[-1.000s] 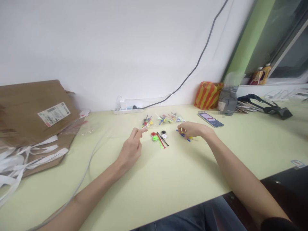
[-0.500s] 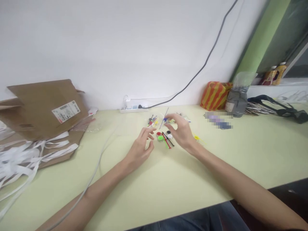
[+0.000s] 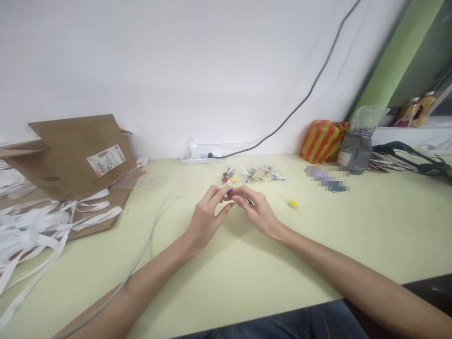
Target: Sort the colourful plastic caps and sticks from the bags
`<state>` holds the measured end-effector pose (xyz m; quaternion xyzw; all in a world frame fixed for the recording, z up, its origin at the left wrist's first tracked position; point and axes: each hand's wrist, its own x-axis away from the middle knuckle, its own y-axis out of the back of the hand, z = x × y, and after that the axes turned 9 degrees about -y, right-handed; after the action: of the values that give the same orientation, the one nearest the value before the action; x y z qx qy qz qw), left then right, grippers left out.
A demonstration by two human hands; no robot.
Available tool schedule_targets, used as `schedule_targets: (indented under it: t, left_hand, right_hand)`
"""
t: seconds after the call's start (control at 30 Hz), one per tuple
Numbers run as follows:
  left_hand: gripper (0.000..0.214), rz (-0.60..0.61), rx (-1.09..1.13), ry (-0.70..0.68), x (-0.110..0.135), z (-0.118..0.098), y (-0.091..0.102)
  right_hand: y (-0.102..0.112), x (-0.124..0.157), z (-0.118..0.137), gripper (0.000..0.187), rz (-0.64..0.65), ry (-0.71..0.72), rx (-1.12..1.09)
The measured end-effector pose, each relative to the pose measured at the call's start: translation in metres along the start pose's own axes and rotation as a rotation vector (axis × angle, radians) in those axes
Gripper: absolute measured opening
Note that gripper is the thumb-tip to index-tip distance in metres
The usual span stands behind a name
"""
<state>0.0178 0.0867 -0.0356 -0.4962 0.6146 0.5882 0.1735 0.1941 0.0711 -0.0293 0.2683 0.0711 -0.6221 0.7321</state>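
Observation:
My left hand [image 3: 208,215] and my right hand [image 3: 257,213] meet above the middle of the table. A small blue plastic piece [image 3: 230,191] shows between their fingertips. Both hands have their fingers curled in on it; most of the piece is covered, so its shape cannot be made out. Under my right fingers a bit of a black and white part [image 3: 250,202] peeks out; the other small parts there are hidden by my hands. Just beyond lies a little pile of coloured plastic parts [image 3: 229,177], with a longer pile of coloured parts [image 3: 264,174] to its right.
A yellow round part [image 3: 293,204] lies right of my hands. An open cardboard box [image 3: 77,160] and white strips [image 3: 31,230] fill the left side. A grey cable [image 3: 144,240] crosses my left forearm. Along the wall stand a power strip [image 3: 201,160] and a striped bag [image 3: 319,141].
My right hand has come down and left with the blue piece, to meet my left hand. The hands now cover the red, green and black parts. The view has shifted slightly.

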Motion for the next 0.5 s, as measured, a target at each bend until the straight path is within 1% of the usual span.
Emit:
schedule_targets:
  t: [0.07, 0.1, 0.17, 0.2, 0.23, 0.27, 0.33, 0.4, 0.5]
  left_hand:
    - [0.024, -0.049, -0.008, -0.008, -0.002, 0.003, 0.003]
    - [0.019, -0.068, -0.010, -0.012, -0.003, 0.003, 0.004]
    - [0.014, -0.088, -0.006, -0.021, -0.004, 0.003, 0.005]
    - [0.013, -0.087, -0.001, -0.023, -0.004, 0.002, 0.006]
    - [0.013, -0.083, 0.006, -0.020, -0.004, 0.002, 0.005]
    - [0.013, -0.084, 0.014, -0.010, -0.003, 0.000, 0.005]
    - [0.017, -0.090, 0.046, 0.027, -0.003, -0.002, 0.003]
    - [0.027, -0.095, 0.094, 0.051, -0.002, -0.005, 0.001]
    - [0.039, -0.044, 0.122, 0.050, -0.003, -0.008, 0.000]
  right_hand:
    - [-0.001, 0.001, 0.002, 0.021, 0.024, 0.040, 0.031]
    - [-0.001, 0.000, 0.003, 0.020, 0.015, 0.054, 0.054]
    - [0.000, -0.001, 0.002, 0.016, -0.048, 0.062, 0.082]
    - [0.000, -0.002, 0.001, 0.018, -0.086, 0.060, 0.086]
    - [0.001, -0.003, 0.000, 0.022, -0.111, 0.057, 0.084]
    - [0.002, -0.004, -0.002, 0.029, -0.112, 0.054, 0.081]
    - [0.003, -0.005, -0.003, 0.035, -0.034, 0.053, 0.083]
    - [0.003, -0.003, -0.003, 0.031, 0.049, 0.046, 0.105]
    - [0.000, 0.001, -0.003, 0.027, 0.066, 0.013, 0.142]
